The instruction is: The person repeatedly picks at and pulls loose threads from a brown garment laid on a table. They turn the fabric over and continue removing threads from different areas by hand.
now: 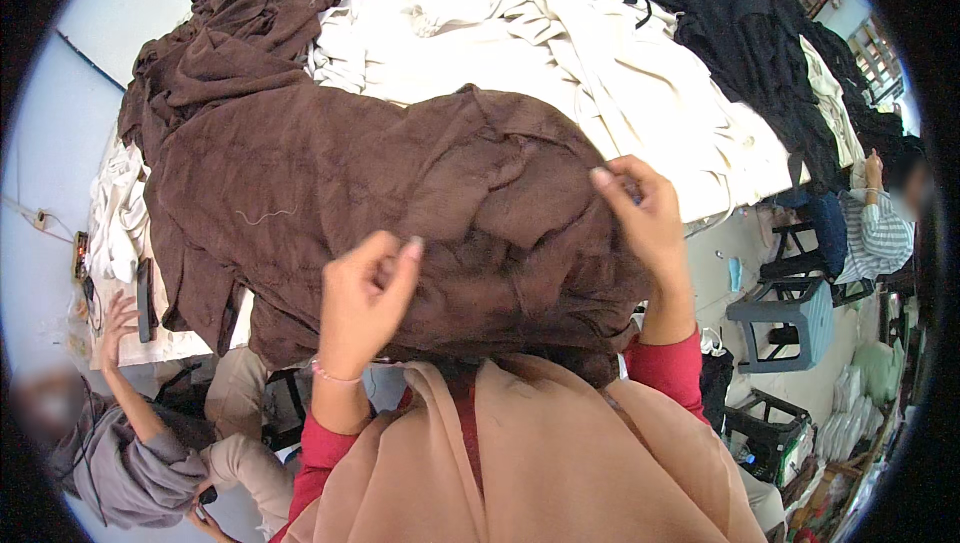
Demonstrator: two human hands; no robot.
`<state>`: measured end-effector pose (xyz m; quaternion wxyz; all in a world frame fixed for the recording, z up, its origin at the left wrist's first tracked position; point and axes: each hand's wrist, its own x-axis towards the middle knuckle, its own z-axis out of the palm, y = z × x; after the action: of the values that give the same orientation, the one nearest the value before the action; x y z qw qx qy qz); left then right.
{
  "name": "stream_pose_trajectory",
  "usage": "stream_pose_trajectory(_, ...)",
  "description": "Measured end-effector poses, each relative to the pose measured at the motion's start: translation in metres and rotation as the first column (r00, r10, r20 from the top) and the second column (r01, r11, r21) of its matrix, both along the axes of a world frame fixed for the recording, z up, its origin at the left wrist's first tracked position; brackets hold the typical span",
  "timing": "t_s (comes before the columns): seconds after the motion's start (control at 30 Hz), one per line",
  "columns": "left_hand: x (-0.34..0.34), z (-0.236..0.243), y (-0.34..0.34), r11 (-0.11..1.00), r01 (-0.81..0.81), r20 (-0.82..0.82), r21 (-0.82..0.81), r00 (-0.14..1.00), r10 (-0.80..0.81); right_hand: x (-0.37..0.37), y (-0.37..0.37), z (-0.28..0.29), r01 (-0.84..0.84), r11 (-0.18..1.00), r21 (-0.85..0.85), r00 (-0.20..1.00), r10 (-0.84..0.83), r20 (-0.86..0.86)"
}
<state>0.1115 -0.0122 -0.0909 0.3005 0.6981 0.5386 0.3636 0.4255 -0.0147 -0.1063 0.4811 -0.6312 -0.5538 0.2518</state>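
Note:
A dark brown garment lies rumpled in front of me, its near edge hanging over the table edge against my body. My left hand is over its near middle, fingers curled in and thumb raised beside them; what they hold, if anything, is too small to see. At the garment's right edge is my right hand, thumb and fingers bent together. A small dark bluish patch shows between those fingers, but I cannot make out what it is. A loose pale thread lies on the brown cloth.
Brown cloth, cream cloth and black garments are heaped across the table. At left sits a person in grey, a hand on the table edge. Another person in stripes, a grey stool and a black crate are at right.

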Motion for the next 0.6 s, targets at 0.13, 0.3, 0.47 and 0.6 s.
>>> stream_pose_trajectory(0.13,-0.025,-0.001,-0.001,0.996,-0.074,-0.118,0.055,0.99,0.08,0.043,-0.004,-0.009,0.072,0.994,-0.082,0.997,-0.07,0.033)
stream_pose_trajectory(0.3,-0.027,0.001,-0.008,0.997,-0.003,-0.133,-0.081,0.991,-0.007,0.053,-0.009,-0.002,0.401,0.839,0.367,0.795,-0.518,0.315)
stream_pose_trajectory(0.47,-0.013,0.01,0.02,0.988,-0.006,-0.097,0.157,0.995,0.021,0.025,-0.002,0.036,0.052,0.918,0.393,0.877,-0.23,0.421)
stream_pose_trajectory(0.6,0.0,0.009,0.032,0.989,-0.037,-0.17,0.142,0.984,0.061,-0.04,0.021,0.036,-0.335,0.916,0.221,0.69,0.079,0.719)
